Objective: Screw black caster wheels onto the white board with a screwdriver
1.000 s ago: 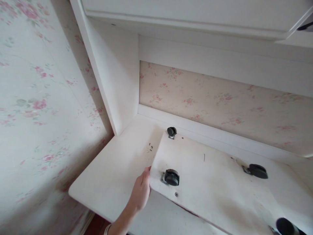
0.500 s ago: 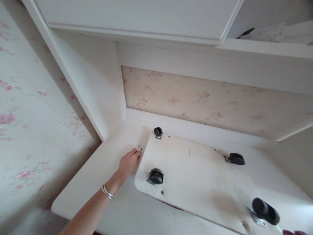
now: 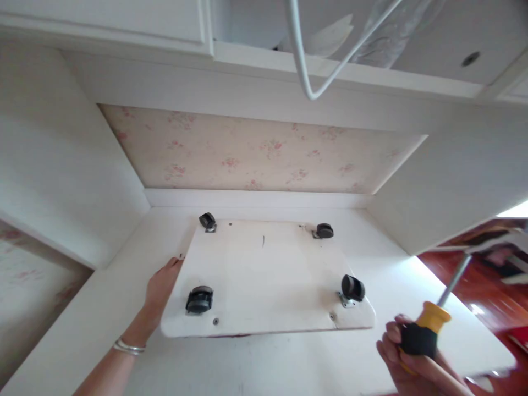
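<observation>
A white board (image 3: 264,286) lies on the white desktop with black caster wheels at its corners. My left hand (image 3: 161,286) rests at the board's left edge, with its fingers curled together and their tips partly hidden. Whatever they may hold is too small to make out. Tiny dark screws (image 3: 180,256) lie just past those fingertips. On the right, my right hand (image 3: 433,374) grips a screwdriver (image 3: 424,330) by its yellow and black handle, the shaft pointing up and away. The near-right caster (image 3: 352,289) sits on a metal plate, to the left of the screwdriver.
Overhead is a white cabinet (image 3: 124,27) with an open shelf holding clear plastic. A white cable (image 3: 311,94) hangs in a loop from above. White side panels (image 3: 454,165) stand left and right of the desktop (image 3: 264,368). Reddish flooring (image 3: 487,291) shows at the right.
My view has swung to the right. My right hand with the screwdriver has come into sight, and the hanging cable now shows. My left hand stays by the screws at the board's left edge.
</observation>
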Available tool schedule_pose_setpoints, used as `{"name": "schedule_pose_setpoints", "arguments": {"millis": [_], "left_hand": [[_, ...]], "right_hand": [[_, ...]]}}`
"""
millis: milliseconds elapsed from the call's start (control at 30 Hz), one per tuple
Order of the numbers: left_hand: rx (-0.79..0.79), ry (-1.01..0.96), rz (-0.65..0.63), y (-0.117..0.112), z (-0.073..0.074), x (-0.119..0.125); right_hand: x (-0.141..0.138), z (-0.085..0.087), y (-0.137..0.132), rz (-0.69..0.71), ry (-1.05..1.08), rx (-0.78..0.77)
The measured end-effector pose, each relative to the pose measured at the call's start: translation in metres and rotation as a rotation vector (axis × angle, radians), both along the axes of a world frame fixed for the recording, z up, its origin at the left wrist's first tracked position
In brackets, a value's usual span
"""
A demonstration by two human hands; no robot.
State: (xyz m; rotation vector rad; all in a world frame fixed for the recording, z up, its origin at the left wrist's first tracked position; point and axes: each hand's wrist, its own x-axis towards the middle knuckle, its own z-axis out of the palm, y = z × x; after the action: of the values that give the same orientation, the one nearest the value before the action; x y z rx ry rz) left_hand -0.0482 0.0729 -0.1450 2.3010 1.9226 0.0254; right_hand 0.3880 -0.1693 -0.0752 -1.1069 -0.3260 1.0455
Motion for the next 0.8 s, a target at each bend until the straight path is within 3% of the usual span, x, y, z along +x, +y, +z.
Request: {"name": "schedule_pose_setpoints", "arguments": {"millis": [267, 400, 500, 633, 733, 800], "left_hand": [[-0.007, -0.020, -0.007, -0.003, -0.010, -0.005], [0.059, -0.099, 0.118, -0.007, -0.006, -0.005], [0.100, -0.322, 0.309, -0.013, -0.002, -0.012], [0.066, -0.812, 0.544, -0.018, 0.001, -0.038], [0.071, -1.053, 0.638, -0.022, 0.011, -0.055], [0.090, -1.146, 0.615, -0.032, 0.025, -0.050]], "right_hand": [[0.008, 0.003, -0.010, -0.096, 0.035, -0.025], [0.009, 0.004, -0.013, -0.099, -0.003, -0.025], [0.007, 0.003, -0.016, -0.151, -0.060, -0.032], [-0.002, -0.004, -0.016, -0.159, -0.082, -0.065], [-0.021, -0.011, -0.015, -0.059, -0.076, -0.124], [-0.038, -0.017, -0.016, 0.045, -0.087, -0.157]]}}
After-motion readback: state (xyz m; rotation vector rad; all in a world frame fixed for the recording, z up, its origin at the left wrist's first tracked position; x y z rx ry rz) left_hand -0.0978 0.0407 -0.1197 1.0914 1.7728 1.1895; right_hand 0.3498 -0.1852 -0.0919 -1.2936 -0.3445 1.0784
